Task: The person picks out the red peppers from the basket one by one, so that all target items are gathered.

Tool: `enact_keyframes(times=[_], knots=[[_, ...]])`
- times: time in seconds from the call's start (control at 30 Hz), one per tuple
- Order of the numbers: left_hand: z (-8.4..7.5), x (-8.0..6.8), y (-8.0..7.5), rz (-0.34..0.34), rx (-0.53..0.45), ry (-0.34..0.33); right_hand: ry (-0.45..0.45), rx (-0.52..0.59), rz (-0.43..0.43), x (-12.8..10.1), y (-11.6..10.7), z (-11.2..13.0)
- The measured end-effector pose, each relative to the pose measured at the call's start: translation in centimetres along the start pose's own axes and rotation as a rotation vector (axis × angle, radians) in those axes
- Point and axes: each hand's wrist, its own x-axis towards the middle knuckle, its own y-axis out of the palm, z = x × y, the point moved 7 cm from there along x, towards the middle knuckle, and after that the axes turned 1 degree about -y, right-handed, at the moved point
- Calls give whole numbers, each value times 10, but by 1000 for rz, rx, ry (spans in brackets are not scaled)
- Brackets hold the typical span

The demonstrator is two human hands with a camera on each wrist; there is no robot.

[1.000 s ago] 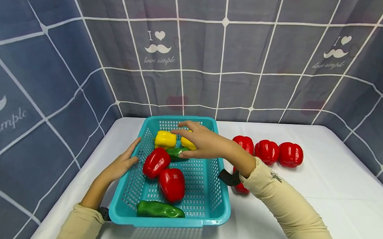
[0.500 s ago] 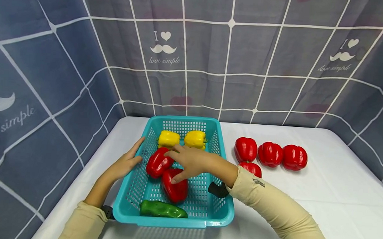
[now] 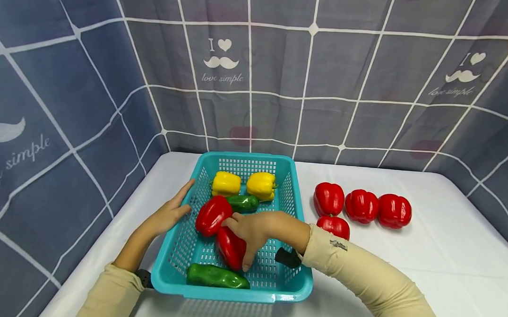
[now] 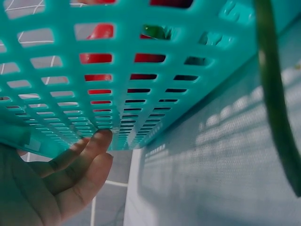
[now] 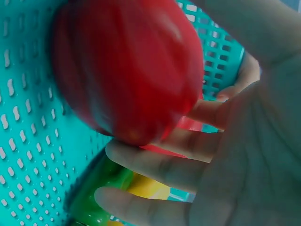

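In the head view my right hand (image 3: 257, 232) reaches into the turquoise basket (image 3: 231, 294) and holds the nearer red bell pepper (image 3: 229, 249), fingers along its far side and thumb on its near side. The right wrist view shows the fingers (image 5: 155, 167) against that glossy pepper (image 5: 131, 66). Another red bell pepper (image 3: 213, 216) lies just beyond it. My left hand (image 3: 166, 216) rests with extended fingers against the basket's left wall; its fingertips (image 4: 101, 139) touch the perforated side in the left wrist view.
Two yellow bell peppers (image 3: 261, 185) and a glossy green vegetable (image 3: 242, 203) lie at the basket's back. A longer green one (image 3: 218, 276) lies at its front. Several red bell peppers (image 3: 361, 206) sit on the white tabletop (image 3: 402, 264) to the right. Grey checked cloth (image 3: 273, 117) stands behind.
My right hand has moved from above the back of the basket toward me and down onto the nearer red bell pepper. The left hand stays at the basket's side.
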Motion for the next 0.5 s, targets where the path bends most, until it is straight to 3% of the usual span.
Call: enact_keyframes(times=[0.5], knots=[[1, -1, 0, 19, -13, 14, -17, -80, -41, 12, 8, 8]])
